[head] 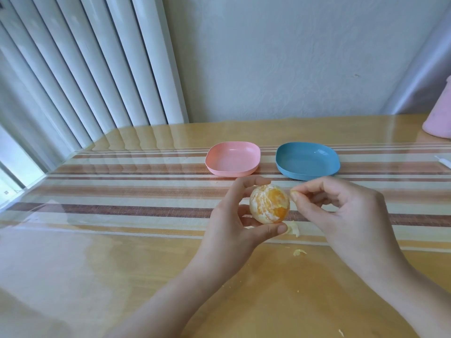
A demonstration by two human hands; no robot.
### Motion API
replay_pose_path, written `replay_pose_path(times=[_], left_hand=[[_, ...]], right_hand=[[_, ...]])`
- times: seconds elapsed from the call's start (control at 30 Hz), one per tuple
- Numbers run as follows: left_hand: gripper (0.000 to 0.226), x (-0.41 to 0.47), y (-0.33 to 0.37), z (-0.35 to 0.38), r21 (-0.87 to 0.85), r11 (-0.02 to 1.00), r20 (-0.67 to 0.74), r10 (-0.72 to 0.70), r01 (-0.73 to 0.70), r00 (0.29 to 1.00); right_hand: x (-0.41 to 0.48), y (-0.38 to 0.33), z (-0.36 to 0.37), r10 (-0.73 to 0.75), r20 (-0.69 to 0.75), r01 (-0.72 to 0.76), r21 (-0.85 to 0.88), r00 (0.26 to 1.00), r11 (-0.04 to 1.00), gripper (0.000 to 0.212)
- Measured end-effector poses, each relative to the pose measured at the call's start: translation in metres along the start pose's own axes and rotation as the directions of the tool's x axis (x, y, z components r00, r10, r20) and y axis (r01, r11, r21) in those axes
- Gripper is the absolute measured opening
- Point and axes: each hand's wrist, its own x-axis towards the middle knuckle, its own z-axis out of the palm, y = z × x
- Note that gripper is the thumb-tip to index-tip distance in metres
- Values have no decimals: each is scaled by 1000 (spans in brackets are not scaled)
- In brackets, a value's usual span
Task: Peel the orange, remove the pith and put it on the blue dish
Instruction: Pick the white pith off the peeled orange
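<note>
My left hand [234,215] holds the peeled orange [269,204] between fingers above and thumb below, a little over the table. White pith streaks still cover parts of the orange flesh. My right hand [341,211] is just right of the orange, thumb and forefinger pinching a small bit of pith [292,191] near the fruit's upper right side. The blue dish [307,160] sits behind the hands, with nothing in it.
A pink dish [233,158] stands left of the blue one, also holding nothing. Pith scraps [294,229] lie on the striped mat under the orange and further scraps [299,252] on the wood nearer me. A pink container [439,118] stands far right. Blinds hang left.
</note>
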Motion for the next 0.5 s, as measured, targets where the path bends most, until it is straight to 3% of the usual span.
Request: replay_pose_path(times=[0.1, 0.27, 0.5], left_hand=[[57, 2, -2, -3, -87, 995, 16, -40, 42, 999], [59, 6, -1, -8, -258, 957, 63, -120, 133, 991], [60, 10, -3, -14, -468, 855, 170, -161, 223, 972]], right_hand=[[2, -2, -2, 33, -13, -33, 45, 999, 998, 12], [7, 6, -6, -46, -17, 43, -147, 999, 988, 34], [5, 14, -5, 22, 193, 14, -183, 981, 983, 27]])
